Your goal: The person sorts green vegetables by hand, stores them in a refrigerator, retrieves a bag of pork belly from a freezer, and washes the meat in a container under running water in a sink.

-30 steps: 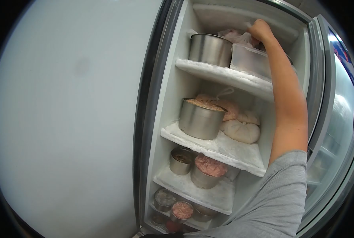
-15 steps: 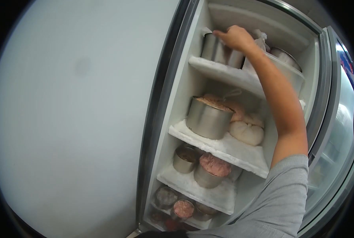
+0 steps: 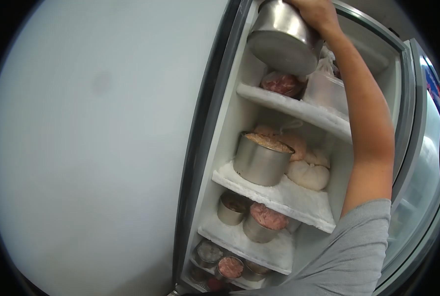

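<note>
My right hand [image 3: 319,14] grips a steel pot [image 3: 285,42] by its rim at the top of the freezer. The pot is lifted off the frosted top shelf [image 3: 289,106] and tilted, so its underside shows. Below it, a bag of dark red meat [image 3: 282,84] lies on that shelf. Beside this stands a translucent plastic box [image 3: 327,91] with a knotted plastic bag [image 3: 327,60] in it, partly hidden by my forearm. My left hand is outside the view.
The middle shelf holds a filled steel pot [image 3: 263,160] and a tied white bag [image 3: 308,175]. Lower down are a pot of pink meat [image 3: 267,217] and several smaller pots. A large pale door [image 3: 91,148] fills the left; a glass door [image 3: 415,172] stands at the right.
My right hand has moved from the plastic box to the steel pot, then raised and tilted it. The bag of red meat behind the pot has come into sight.
</note>
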Demonstrator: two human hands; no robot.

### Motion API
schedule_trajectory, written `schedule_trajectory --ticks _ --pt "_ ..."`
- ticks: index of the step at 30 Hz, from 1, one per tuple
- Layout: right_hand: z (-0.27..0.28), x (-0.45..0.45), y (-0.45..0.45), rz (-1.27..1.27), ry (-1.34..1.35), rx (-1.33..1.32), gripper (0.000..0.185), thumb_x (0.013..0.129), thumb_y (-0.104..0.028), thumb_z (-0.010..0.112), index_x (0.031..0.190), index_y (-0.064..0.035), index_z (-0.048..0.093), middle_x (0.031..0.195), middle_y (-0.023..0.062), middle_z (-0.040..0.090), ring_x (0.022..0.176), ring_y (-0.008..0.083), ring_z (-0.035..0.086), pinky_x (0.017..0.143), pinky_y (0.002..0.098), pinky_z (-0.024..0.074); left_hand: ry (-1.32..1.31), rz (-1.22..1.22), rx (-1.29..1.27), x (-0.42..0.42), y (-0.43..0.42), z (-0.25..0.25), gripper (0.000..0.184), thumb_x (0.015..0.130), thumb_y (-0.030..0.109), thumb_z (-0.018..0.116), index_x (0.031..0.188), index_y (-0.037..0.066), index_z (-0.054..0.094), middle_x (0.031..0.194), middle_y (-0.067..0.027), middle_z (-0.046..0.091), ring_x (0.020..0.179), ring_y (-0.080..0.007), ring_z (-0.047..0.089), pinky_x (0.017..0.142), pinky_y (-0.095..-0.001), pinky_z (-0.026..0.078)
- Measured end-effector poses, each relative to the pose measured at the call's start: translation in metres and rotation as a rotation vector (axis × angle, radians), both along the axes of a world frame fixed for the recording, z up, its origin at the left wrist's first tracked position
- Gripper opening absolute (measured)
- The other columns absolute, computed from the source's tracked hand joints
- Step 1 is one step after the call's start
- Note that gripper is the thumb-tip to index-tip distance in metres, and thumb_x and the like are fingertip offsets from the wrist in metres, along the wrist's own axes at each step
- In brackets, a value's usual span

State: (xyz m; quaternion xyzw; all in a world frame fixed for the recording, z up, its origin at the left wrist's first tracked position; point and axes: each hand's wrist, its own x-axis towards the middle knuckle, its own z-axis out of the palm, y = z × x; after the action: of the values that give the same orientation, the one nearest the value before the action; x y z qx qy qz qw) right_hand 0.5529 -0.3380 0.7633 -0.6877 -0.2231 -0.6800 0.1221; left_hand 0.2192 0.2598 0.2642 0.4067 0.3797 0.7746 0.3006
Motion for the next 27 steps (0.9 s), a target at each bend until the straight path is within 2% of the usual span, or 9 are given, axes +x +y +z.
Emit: schedule_trajectory --ticks 5,9,12,14,16,20,22,25,27 --pt "0.012 -0.038 -0.009 0.178 -0.056 0.011 0.055 0.077 -0.045 0.077 0.075 0.0089 0.07 0.069 0.0217 0.068 0.06 0.0263 0.066 0.06 0.0377 0.0506 0.003 0.135 0.009 -0.012 -0.011 -0.007 0.037 0.09 0.032 0.068 0.105 -0.001 0.064 0.094 -0.0185 0.067 0.085 -0.0294 0.065 0.078 -0.0417 0.053" --pt "0.077 0.002 -0.067 0.063 -0.097 -0.104 0.053 0.078 -0.045 0.077 0.076 0.0083 0.072 0.068 0.0196 0.068 0.06 0.0251 0.066 0.06 0.0366 0.0505 -0.116 0.652 0.258 -0.047 -0.059 -0.011 0.037 0.089 0.032 0.069 0.104 -0.002 0.064 0.093 -0.0189 0.067 0.084 -0.0298 0.065 0.078 -0.042 0.053" --pt "0.003 -0.062 -0.031 0.263 0.021 0.076 0.053 0.078 -0.045 0.078 0.076 0.008 0.072 0.07 0.0187 0.069 0.06 0.0244 0.066 0.06 0.0356 0.0505 -0.28 0.818 0.561 -0.043 -0.124 0.002 0.037 0.089 0.032 0.069 0.104 -0.002 0.064 0.093 -0.0192 0.067 0.084 -0.0301 0.065 0.078 -0.0422 0.053" --pt "-0.005 -0.07 -0.034 0.251 -0.011 0.057 0.053 0.078 -0.045 0.078 0.077 0.0078 0.072 0.071 0.0185 0.069 0.061 0.0243 0.066 0.061 0.0351 0.0506 -0.335 0.575 0.724 0.015 -0.188 0.026 0.035 0.088 0.029 0.069 0.103 -0.001 0.064 0.093 -0.0187 0.067 0.084 -0.0298 0.065 0.078 -0.0415 0.053" --pt "-0.008 -0.072 -0.038 0.257 -0.042 0.023 0.053 0.078 -0.045 0.078 0.077 0.0075 0.072 0.072 0.0182 0.07 0.061 0.0242 0.066 0.061 0.0346 0.0507 -0.343 0.076 0.864 0.122 -0.276 0.072 0.03 0.086 0.024 0.068 0.103 -0.001 0.064 0.093 -0.0174 0.066 0.084 -0.0289 0.064 0.077 -0.0401 0.052" --pt "-0.018 -0.071 -0.055 0.28 -0.036 0.016 0.052 0.077 -0.046 0.078 0.078 0.0056 0.074 0.073 0.0178 0.07 0.063 0.0236 0.066 0.064 0.0344 0.0512 -0.226 -0.662 1.035 0.283 -0.408 0.198 0.024 0.083 0.014 0.065 0.102 0.001 0.064 0.093 -0.0148 0.064 0.085 -0.0272 0.063 0.075 -0.0371 0.051" --pt "-0.016 -0.074 -0.065 0.223 -0.027 -0.013 0.05 0.078 -0.045 0.078 0.081 0.0049 0.075 0.076 0.0178 0.07 0.066 0.0236 0.067 0.066 0.0345 0.0513 -0.121 -0.8 1.043 0.339 -0.445 0.267 0.022 0.081 0.008 0.064 0.102 0.001 0.064 0.093 -0.0135 0.064 0.085 -0.0263 0.062 0.073 -0.0356 0.05" --pt "-0.023 -0.075 -0.081 0.18 -0.061 -0.017 0.05 0.078 -0.045 0.077 0.082 0.0046 0.075 0.077 0.018 0.07 0.066 0.024 0.067 0.066 0.0345 0.0513 0.331 -0.84 0.957 0.42 -0.493 0.359 0.033 0.08 0.013 0.06 0.112 0.005 0.067 0.115 -0.0186 0.066 0.108 -0.0347 0.062 0.092 -0.0414 0.05" --pt "-0.032 -0.076 -0.092 0.169 -0.074 -0.019 0.049 0.079 -0.045 0.077 0.082 0.0041 0.075 0.077 0.0181 0.07 0.067 0.0242 0.067 0.067 0.0346 0.0513 0.658 -0.77 1.134 0.472 -0.52 0.398 0.037 0.078 0.019 0.067 0.111 0.002 0.069 0.11 -0.019 0.069 0.104 -0.0343 0.065 0.091 -0.0388 0.051"
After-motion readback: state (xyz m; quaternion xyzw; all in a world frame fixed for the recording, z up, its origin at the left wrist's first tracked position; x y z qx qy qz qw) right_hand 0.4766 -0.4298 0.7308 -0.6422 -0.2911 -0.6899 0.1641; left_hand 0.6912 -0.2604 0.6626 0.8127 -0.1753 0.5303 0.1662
